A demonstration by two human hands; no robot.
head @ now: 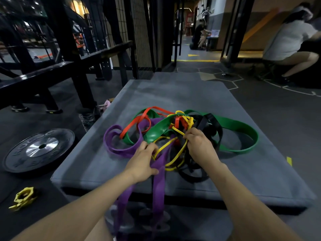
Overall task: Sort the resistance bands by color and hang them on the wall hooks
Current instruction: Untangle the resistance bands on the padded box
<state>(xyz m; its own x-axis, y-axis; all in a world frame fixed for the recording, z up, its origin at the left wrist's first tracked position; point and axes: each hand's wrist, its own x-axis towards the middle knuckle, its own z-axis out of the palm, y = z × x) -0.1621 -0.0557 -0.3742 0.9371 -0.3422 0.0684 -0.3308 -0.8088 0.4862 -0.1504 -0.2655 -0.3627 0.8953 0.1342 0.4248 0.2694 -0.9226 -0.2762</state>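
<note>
Both hands are in the tangle of resistance bands (173, 133) heaped on the grey mat (251, 171). The left hand (141, 164) has its fingers curled round a purple band (159, 185) that trails off the mat's near edge. The right hand (199, 145) pinches a yellow band (171, 143); green, red and black loops lie knotted behind.

Just one view here, a wide-angle head cam looking forward and down from the person's own eye line. It sits close over the near edge of the grey padded mat (182, 94), both forearms reaching in from the bottom. The lens bends the edges, so the dark gym floor (278, 108) and black steel rack (57, 70) curve off far left and right.
</note>
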